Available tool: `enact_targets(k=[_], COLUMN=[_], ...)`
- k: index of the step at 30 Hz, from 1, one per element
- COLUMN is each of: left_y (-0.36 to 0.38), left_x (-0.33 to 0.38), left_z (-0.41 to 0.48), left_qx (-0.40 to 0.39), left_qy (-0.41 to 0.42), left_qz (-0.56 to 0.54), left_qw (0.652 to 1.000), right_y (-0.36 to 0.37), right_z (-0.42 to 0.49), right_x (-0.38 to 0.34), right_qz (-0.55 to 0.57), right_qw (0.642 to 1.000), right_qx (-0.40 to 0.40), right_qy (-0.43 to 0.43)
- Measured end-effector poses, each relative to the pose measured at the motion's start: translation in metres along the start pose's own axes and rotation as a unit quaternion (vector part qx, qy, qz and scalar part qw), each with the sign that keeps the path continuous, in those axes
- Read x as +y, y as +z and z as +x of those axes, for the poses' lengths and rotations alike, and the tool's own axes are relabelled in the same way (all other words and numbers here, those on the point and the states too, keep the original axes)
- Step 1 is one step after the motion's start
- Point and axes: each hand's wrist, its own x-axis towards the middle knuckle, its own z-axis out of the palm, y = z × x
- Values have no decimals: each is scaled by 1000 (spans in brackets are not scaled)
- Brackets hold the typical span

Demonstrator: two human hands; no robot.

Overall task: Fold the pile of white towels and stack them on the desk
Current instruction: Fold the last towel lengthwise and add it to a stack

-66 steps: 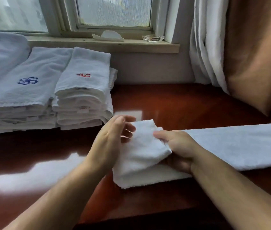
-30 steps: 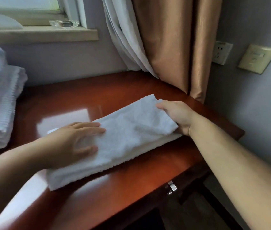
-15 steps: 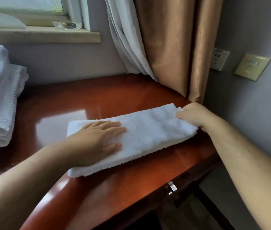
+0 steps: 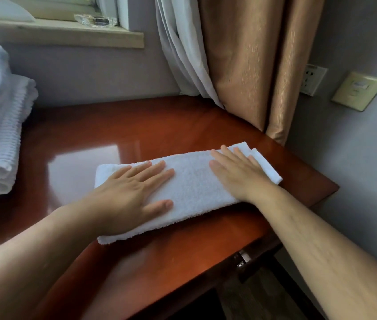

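I see a plain white folded towel [image 4: 196, 188] on a glossy reddish-brown desk [image 4: 159, 125], beside a tan curtain [image 4: 259, 61].

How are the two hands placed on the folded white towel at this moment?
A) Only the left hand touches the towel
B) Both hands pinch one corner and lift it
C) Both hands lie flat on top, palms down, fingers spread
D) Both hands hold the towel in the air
C: the left hand and the right hand both lie open and palm down on the folded white towel, which rests flat on the desk.
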Motion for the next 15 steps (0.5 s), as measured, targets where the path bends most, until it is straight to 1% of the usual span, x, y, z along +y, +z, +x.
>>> enact_targets(k=[2, 6, 8, 9, 11, 12, 13, 14, 15], left_y=[-1, 1, 3, 3, 4, 5, 6, 8, 10], left_x=[0, 0, -2, -3, -4, -5, -9, -14, -20], left_z=[1, -1, -3, -5, -6, -7, -8, -10, -11], left_qx=[0, 9, 9, 8, 31, 69, 124, 173, 202], left_qy=[1, 3, 1, 1, 8, 11, 6, -14, -53], left_qz=[1, -3, -5, -9, -37, -71, -115, -151, -173], left_qw=[1000, 1000, 1000, 1000, 999, 995, 986, 973, 962], right_y=[-3, -5, -10, -15, -24, -26, -27, -26, -21], right_z=[6, 13, 15, 16, 12, 9, 3, -7, -18], right_x=[11, 23, 30, 32, 31, 24, 12, -5, -26], right_qz=[-7, 22, 22, 4, -62, -64, -33, 18, 70], right_qw=[1000, 997, 994, 991, 979, 973, 968, 966, 964], right_qx=[6, 11, 18, 37, 127, 183, 231, 255, 255], right_qy=[20, 71, 110, 132, 144, 126, 91, 40, -25])
